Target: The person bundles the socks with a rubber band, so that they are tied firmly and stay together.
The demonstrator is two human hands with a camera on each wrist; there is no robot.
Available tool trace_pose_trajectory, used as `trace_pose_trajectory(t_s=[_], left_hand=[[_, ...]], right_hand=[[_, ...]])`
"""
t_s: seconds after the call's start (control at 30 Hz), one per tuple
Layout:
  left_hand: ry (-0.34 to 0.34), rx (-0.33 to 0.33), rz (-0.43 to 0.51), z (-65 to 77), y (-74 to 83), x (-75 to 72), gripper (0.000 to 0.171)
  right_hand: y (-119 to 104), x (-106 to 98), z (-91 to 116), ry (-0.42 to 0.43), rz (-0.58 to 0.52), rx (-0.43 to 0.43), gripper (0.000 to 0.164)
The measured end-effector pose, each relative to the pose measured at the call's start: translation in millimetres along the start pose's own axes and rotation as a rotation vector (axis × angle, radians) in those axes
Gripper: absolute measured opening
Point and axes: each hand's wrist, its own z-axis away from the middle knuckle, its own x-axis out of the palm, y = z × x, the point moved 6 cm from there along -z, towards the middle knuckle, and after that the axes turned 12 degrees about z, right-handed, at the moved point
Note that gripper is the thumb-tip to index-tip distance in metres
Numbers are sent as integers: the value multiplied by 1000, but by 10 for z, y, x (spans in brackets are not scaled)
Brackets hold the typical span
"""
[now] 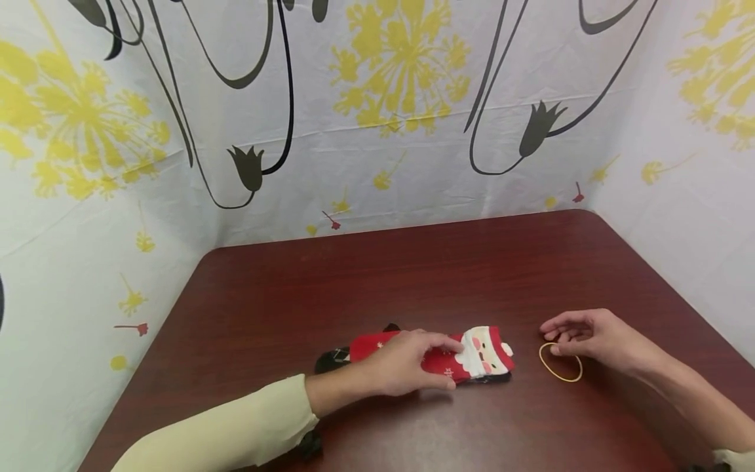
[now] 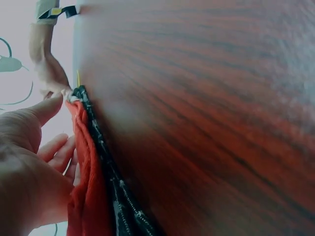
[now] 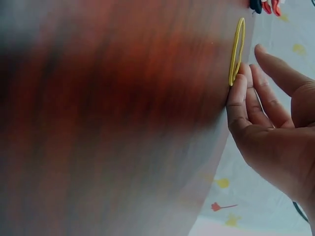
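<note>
- patterned white cloth (image 1: 413, 187) stands behind and on both sides of one red-brown wooden table (image 1: 377, 275), and on that table we take the sock bundle (image 1: 439, 362) as our landmark
- we see the bundle lying flat, red santa fabric uppermost, with dark patterned fabric (image 1: 333, 360) under it and showing at both ends
- over the middle of the bundle we find the left hand (image 1: 401, 364), thumb and fingers spread apart, resting on the red fabric without closing round it
- past the santa end of the bundle, well apart from the left hand, we find the right hand (image 1: 613, 341), fingers softly bent at one end of the yellow rubber band (image 3: 235, 49); its thumb stands clear of the fingers in the right wrist view, and we cannot tell whether they grip the band
- we judge the step in hand to be steadying the bundle while taking up the band beside it
- we think the next move calls for a sure pinch on the band and a light press on the bundle so its layers stay aligned
- we count two hands, one band, one bundle and one santa face (image 1: 486, 354); the socks overlap, so we cannot count them singly
</note>
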Motion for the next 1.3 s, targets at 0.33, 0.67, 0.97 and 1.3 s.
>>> trace_pose_trajectory(t_s=[0.33,0.67,0.97,1.3], left_hand=[[14,48,-221,-32,30,66,61],[-59,223,-507,-35,125,119,62],[-78,396,-771,-40,204,172,56],[-97,501,-1042,-49,260,296,55]], right_hand=[[-58,-1,-62,-6,156,53,9],[-76,-50,-16,18,126,52,4],[32,-79,43,-41,-249,183,14],[75,88,113,-243,-644,192,14]])
